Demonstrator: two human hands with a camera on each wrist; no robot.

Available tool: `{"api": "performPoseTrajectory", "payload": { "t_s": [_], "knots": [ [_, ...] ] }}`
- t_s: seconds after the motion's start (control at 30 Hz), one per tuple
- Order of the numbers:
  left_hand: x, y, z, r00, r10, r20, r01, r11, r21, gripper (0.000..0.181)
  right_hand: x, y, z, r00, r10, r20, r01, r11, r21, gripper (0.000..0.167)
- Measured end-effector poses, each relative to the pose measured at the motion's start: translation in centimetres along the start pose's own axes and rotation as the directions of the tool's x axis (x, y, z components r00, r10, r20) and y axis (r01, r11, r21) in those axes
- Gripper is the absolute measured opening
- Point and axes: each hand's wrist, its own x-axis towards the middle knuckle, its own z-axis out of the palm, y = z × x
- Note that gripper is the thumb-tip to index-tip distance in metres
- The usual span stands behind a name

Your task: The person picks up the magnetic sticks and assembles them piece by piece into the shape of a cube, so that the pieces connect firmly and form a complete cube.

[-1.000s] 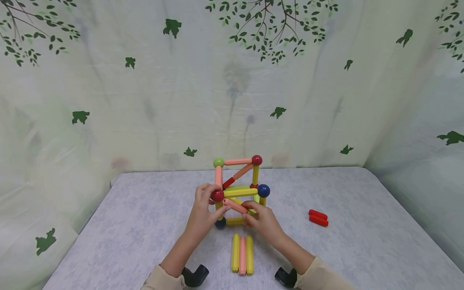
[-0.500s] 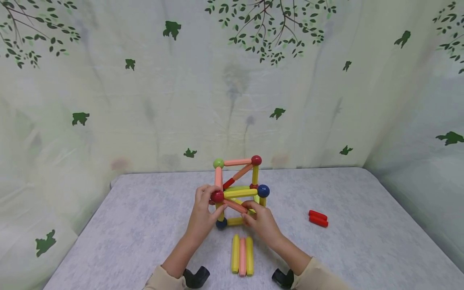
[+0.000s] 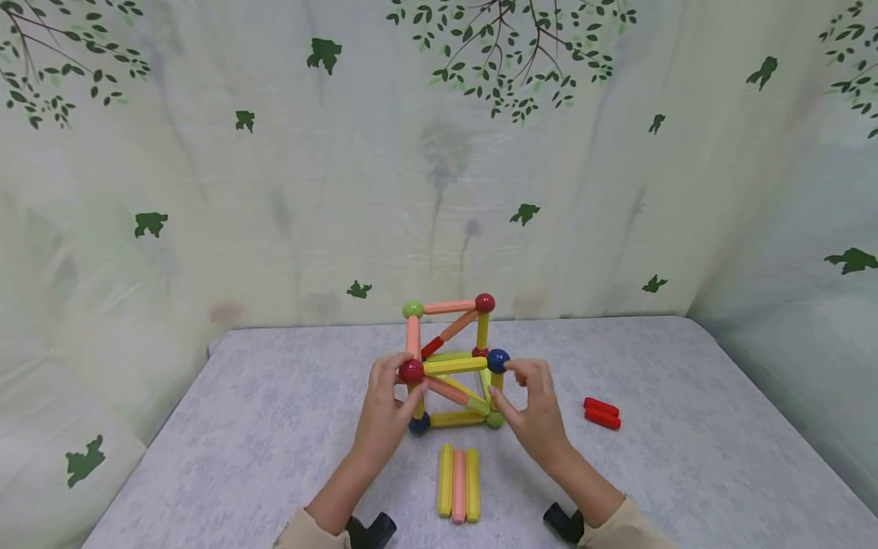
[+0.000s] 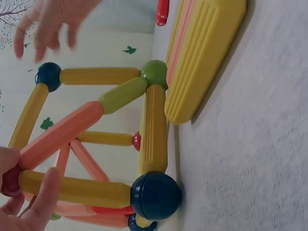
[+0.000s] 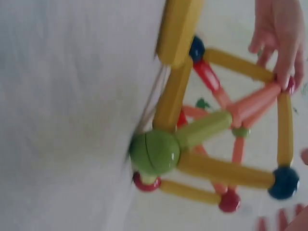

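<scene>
A cube-like frame of magnetic sticks and balls stands on the table in the head view. My left hand (image 3: 380, 408) holds its red ball (image 3: 411, 371) at the front upper left corner, thumb below and fingers behind. From that ball a pink stick (image 3: 447, 391) slants down to a short green stick (image 3: 479, 405), which meets the green ball (image 4: 155, 74) at the bottom right. My right hand (image 3: 538, 412) is beside the blue ball (image 3: 498, 361), thumb and fingers spread around the right upright. The left wrist view shows it apart from that ball, holding nothing.
Two yellow sticks (image 3: 446, 480) with a pink stick (image 3: 459, 486) between them lie in front of the frame. Two short red sticks (image 3: 602, 413) lie to the right on the grey table (image 3: 686, 473). A leaf-printed cloth (image 3: 329, 191) hangs behind.
My right hand has let go of the pink stick and moved right, to beside the blue ball. The pink stick now stays as a diagonal with the green one. The left hand keeps its place.
</scene>
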Motion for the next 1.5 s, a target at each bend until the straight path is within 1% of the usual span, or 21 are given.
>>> {"api": "performPoseTrajectory", "payload": {
  "t_s": [0.07, 0.13, 0.17, 0.23, 0.3, 0.43, 0.63, 0.8, 0.9, 0.97, 1.03, 1.13, 1.2, 1.23, 1.27, 1.3, 1.33, 1.37, 1.43, 1.5],
  "knots": [
    [-0.1, 0.1, 0.1, 1.0, -0.017, 0.0, 0.017, 1.0, -0.02, 0.051, 0.3, 0.7, -0.3, 0.995, 0.085, 0.053, -0.086, 0.996, 0.009, 0.059],
    [-0.1, 0.1, 0.1, 1.0, -0.024, 0.004, 0.025, 0.999, -0.043, 0.05, 0.5, 1.4, -0.4, 0.975, 0.173, 0.137, -0.182, 0.982, 0.056, 0.065],
    [0.0, 0.1, 0.1, 1.0, -0.025, 0.007, 0.026, 0.998, -0.051, 0.049, 0.6, 1.7, -0.3, 0.964, 0.203, 0.172, -0.219, 0.972, 0.082, 0.066],
    [0.2, 0.0, 0.2, 1.0, -0.021, 0.015, 0.022, 0.998, -0.055, 0.048, 0.5, 2.1, -0.2, 0.949, 0.229, 0.217, -0.258, 0.959, 0.119, 0.067],
    [0.6, -0.3, 0.1, 1.0, -0.019, 0.024, 0.021, 0.998, -0.066, 0.047, 0.4, 2.3, 0.0, 0.947, 0.229, 0.226, -0.263, 0.955, 0.134, 0.067],
    [1.6, -1.0, 0.1, 0.999, -0.016, 0.042, 0.021, 0.994, -0.108, 0.045, 0.2, 2.1, 0.1, 0.958, 0.203, 0.203, -0.234, 0.961, 0.145, 0.066],
    [3.9, -2.6, 0.5, 0.993, -0.046, 0.11, 0.065, 0.981, -0.181, 0.043, 0.0, 1.3, 0.5, 0.97, 0.165, 0.176, -0.195, 0.966, 0.169, 0.064],
    [6.0, -3.6, 0.9, 0.985, -0.071, 0.16, 0.098, 0.981, -0.168, 0.044, 0.0, 0.6, 1.3, 0.97, 0.169, 0.176, -0.201, 0.962, 0.187, 0.064],
    [7.0, -3.9, 1.1, 0.981, -0.086, 0.173, 0.108, 0.986, -0.126, 0.046, 0.1, 0.3, 1.8, 0.968, 0.176, 0.178, -0.209, 0.959, 0.191, 0.064],
    [7.4, -3.9, 1.2, 0.981, -0.09, 0.171, 0.107, 0.99, -0.091, 0.048, 0.3, 0.2, 1.8, 0.972, 0.166, 0.168, -0.194, 0.967, 0.167, 0.065],
    [7.4, -3.8, 1.4, 0.987, -0.081, 0.14, 0.09, 0.994, -0.059, 0.049, 0.4, 0.4, 1.4, 0.981, 0.144, 0.129, -0.16, 0.98, 0.122, 0.064],
    [6.7, -2.8, 1.7, 0.999, -0.043, 0.026, 0.044, 0.998, -0.045, 0.044, 0.9, 1.3, 0.3, 0.994, 0.107, 0.004, -0.107, 0.993, 0.046, 0.063],
    [6.0, -1.6, 2.0, 0.999, 0.014, -0.046, -0.016, 0.999, -0.052, 0.038, 1.6, 2.2, -0.7, 0.99, 0.109, -0.089, -0.109, 0.994, 0.009, 0.061],
    [5.6, -0.9, 2.2, 0.997, 0.044, -0.066, -0.048, 0.997, -0.055, 0.036, 2.0, 2.8, -1.2, 0.985, 0.119, -0.124, -0.12, 0.993, 0.003, 0.061],
    [5.3, -0.2, 2.3, 0.995, 0.08, -0.067, -0.084, 0.995, -0.06, 0.034, 2.5, 3.4, -1.5, 0.98, 0.133, -0.148, -0.136, 0.991, -0.006, 0.061],
    [4.9, 0.6, 2.5, 0.992, 0.116, -0.048, -0.119, 0.991, -0.061, 0.034, 2.9, 4.0, -1.9, 0.975, 0.161, -0.154, -0.163, 0.987, -0.001, 0.062],
    [4.5, 1.3, 2.7, 0.988, 0.153, -0.015, -0.154, 0.986, -0.067, 0.036, 3.4, 4.6, -2.2, 0.971, 0.19, -0.144, -0.191, 0.982, 0.003, 0.063],
    [4.1, 1.9, 3.0, 0.981, 0.191, 0.029, -0.189, 0.98, -0.062, 0.037, 3.8, 5.1, -2.4, 0.969, 0.217, -0.12, -0.218, 0.976, 0.009, 0.063],
    [3.4, 2.8, 3.6, 0.963, 0.243, 0.119, -0.24, 0.97, -0.043, 0.039, 4.4, 6.1, -2.6, 0.964, 0.263, -0.046, -0.262, 0.965, 0.027, 0.065],
    [2.9, 3.4, 4.2, 0.947, 0.267, 0.177, -0.267, 0.963, -0.025, 0.04, 4.9, 6.7, -2.7, 0.955, 0.295, 0.04, -0.297, 0.953, 0.058, 0.065]
  ]
}}
